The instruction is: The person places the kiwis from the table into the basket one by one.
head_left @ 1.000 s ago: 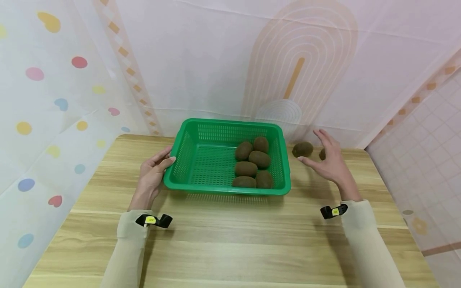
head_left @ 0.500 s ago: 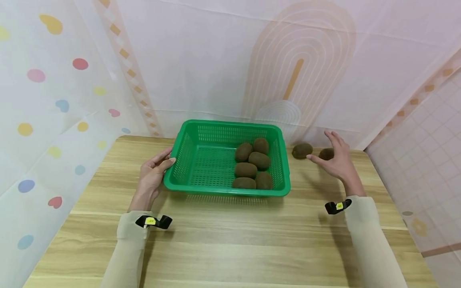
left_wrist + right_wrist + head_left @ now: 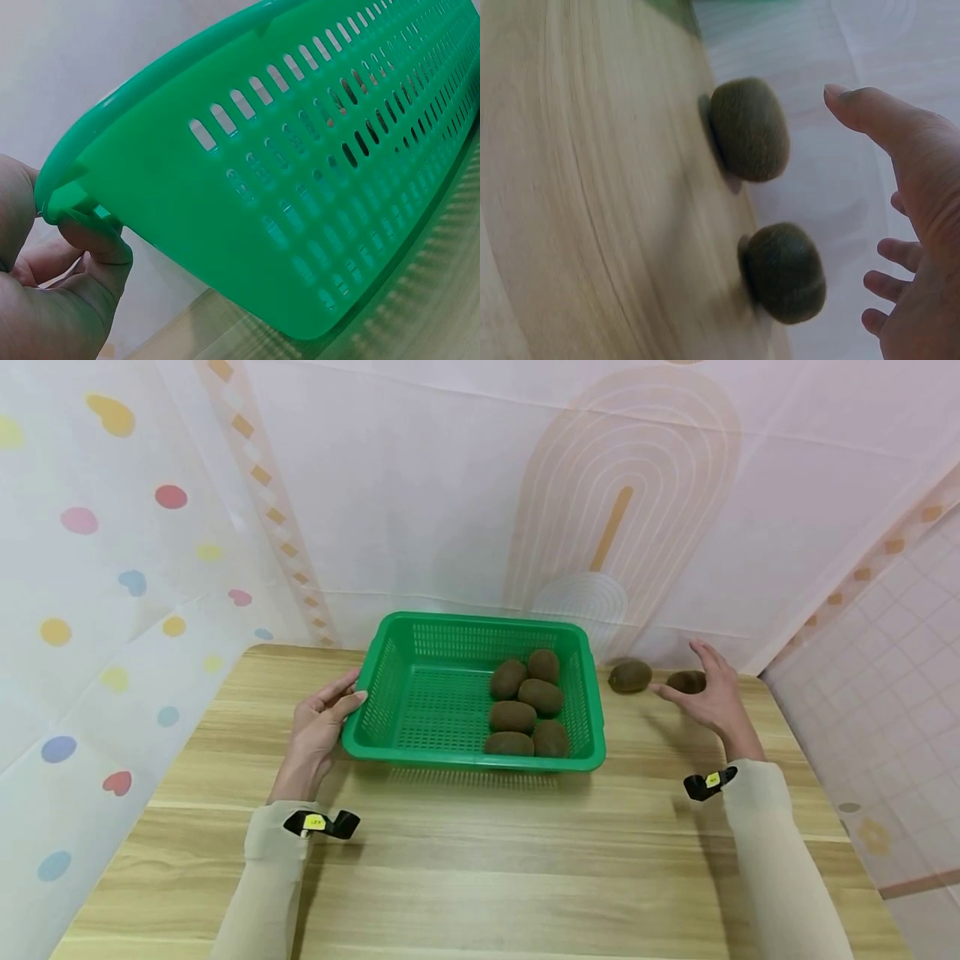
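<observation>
My left hand (image 3: 315, 731) grips the left rim of a green plastic basket (image 3: 442, 760), thumb on top and fingers curled beneath, as the left wrist view shows up close. Several brown kiwis (image 3: 512, 717) lie in the basket's right half. To the right of the basket, two more kiwis rest on the table near the wall: a nearer-to-basket kiwi (image 3: 630, 676) and a farther kiwi (image 3: 686, 682). My right hand (image 3: 714, 697) is spread above the farther kiwi, thumb and fingers apart, holding nothing. In the right wrist view both loose kiwis (image 3: 786, 273) sit apart from the fingers.
The wood-grain table (image 3: 465, 877) ends at a patterned cloth backdrop (image 3: 420, 510) behind the basket. More cloth hangs on the left and right sides. Each wrist wears a black camera strap (image 3: 322, 823) over a pale sleeve.
My right hand has moved right, from over the kiwi nearer the basket to over the farther one. The left hand keeps its grip and the basket stays in place.
</observation>
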`<action>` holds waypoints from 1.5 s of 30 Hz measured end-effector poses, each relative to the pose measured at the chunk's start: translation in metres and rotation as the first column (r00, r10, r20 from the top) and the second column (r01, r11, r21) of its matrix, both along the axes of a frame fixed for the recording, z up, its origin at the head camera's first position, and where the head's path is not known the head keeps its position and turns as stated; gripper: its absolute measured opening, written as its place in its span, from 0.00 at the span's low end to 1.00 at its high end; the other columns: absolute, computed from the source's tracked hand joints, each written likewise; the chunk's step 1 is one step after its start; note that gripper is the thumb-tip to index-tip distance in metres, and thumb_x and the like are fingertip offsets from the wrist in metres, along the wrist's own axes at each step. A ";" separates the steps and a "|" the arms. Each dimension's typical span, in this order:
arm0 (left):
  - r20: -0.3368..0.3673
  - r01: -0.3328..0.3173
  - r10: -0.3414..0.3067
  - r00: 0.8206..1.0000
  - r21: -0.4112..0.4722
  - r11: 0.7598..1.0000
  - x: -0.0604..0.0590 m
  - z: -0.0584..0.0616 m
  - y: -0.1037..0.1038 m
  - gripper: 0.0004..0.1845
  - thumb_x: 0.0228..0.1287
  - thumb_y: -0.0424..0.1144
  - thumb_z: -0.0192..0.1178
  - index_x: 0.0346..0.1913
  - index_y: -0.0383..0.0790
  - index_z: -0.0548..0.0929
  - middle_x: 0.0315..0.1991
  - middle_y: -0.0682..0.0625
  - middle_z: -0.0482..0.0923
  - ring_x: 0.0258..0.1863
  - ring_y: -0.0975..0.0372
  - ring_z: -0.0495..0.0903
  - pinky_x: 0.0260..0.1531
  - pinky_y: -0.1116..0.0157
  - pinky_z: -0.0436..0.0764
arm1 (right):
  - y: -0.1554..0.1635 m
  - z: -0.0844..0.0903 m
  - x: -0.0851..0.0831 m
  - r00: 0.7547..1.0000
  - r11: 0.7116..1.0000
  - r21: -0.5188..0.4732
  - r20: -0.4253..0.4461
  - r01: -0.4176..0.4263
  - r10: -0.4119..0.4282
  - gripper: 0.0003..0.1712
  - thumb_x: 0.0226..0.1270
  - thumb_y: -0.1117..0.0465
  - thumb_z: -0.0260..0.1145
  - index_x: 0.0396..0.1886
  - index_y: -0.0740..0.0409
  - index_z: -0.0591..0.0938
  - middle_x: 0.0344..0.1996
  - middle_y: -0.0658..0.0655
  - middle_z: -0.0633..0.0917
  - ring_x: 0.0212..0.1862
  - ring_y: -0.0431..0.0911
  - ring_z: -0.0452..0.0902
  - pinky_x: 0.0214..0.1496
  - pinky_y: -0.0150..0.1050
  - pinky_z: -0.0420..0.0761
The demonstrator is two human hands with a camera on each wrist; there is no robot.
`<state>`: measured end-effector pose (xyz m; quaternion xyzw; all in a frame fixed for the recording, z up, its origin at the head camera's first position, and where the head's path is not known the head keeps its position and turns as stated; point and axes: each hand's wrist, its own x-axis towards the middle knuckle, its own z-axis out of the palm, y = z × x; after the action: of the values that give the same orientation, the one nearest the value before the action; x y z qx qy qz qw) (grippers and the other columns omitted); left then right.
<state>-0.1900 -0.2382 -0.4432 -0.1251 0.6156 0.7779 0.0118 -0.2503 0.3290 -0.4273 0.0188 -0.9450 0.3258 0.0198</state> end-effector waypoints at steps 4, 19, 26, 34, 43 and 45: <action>0.004 0.002 -0.002 1.000 -0.005 1.000 0.001 0.002 0.000 0.33 0.70 0.37 0.67 0.76 0.42 0.71 0.48 0.58 0.74 0.42 0.71 0.79 0.40 0.76 0.86 | 0.006 -0.005 -0.004 1.000 1.000 -0.012 0.017 0.016 -0.015 0.62 0.64 0.41 0.73 0.85 0.53 0.46 0.83 0.67 0.44 0.81 0.72 0.36 0.75 0.78 0.51; -0.004 -0.007 0.007 1.000 -0.006 1.000 -0.001 -0.002 0.000 0.32 0.70 0.36 0.67 0.75 0.41 0.71 0.48 0.57 0.74 0.41 0.71 0.80 0.40 0.75 0.86 | 0.023 -0.022 -0.017 0.990 0.994 -0.078 0.124 0.072 -0.062 0.64 0.66 0.40 0.72 0.85 0.57 0.43 0.82 0.72 0.45 0.80 0.73 0.42 0.78 0.73 0.52; -0.002 -0.009 0.009 1.000 -0.027 1.000 -0.001 -0.001 0.000 0.32 0.70 0.36 0.67 0.75 0.41 0.72 0.46 0.59 0.75 0.42 0.72 0.79 0.40 0.76 0.86 | 0.024 -0.032 -0.017 0.988 0.989 -0.104 0.124 0.106 -0.093 0.60 0.68 0.43 0.71 0.84 0.61 0.46 0.80 0.74 0.50 0.79 0.74 0.47 0.77 0.71 0.56; -0.013 -0.002 0.002 1.000 -0.006 1.000 -0.001 -0.003 -0.001 0.33 0.70 0.37 0.68 0.75 0.41 0.72 0.48 0.58 0.75 0.42 0.71 0.80 0.40 0.75 0.86 | 0.022 -0.040 -0.013 0.990 0.986 -0.095 0.048 0.140 -0.136 0.51 0.70 0.49 0.71 0.81 0.67 0.57 0.75 0.79 0.61 0.73 0.74 0.59 0.73 0.69 0.64; -0.015 -0.005 0.005 1.000 -0.005 1.000 -0.001 -0.004 0.000 0.33 0.69 0.37 0.68 0.75 0.41 0.72 0.46 0.58 0.75 0.41 0.71 0.79 0.39 0.76 0.86 | 0.021 -0.039 -0.013 0.987 0.985 -0.078 0.062 0.152 -0.148 0.50 0.70 0.47 0.71 0.80 0.66 0.59 0.74 0.79 0.62 0.72 0.75 0.60 0.72 0.70 0.66; -0.014 -0.006 0.006 1.000 -0.007 1.000 -0.001 -0.003 0.000 0.33 0.69 0.37 0.68 0.75 0.41 0.72 0.46 0.58 0.75 0.41 0.71 0.79 0.39 0.76 0.86 | 0.021 -0.039 -0.013 0.986 0.985 -0.080 0.069 0.156 -0.151 0.50 0.70 0.47 0.71 0.80 0.65 0.59 0.74 0.79 0.62 0.72 0.75 0.60 0.72 0.70 0.67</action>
<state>-0.1909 -0.2383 -0.4467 -0.1215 0.6180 0.7768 0.0049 -0.2636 0.3499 -0.4659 -0.0650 -0.9291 0.3636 0.0162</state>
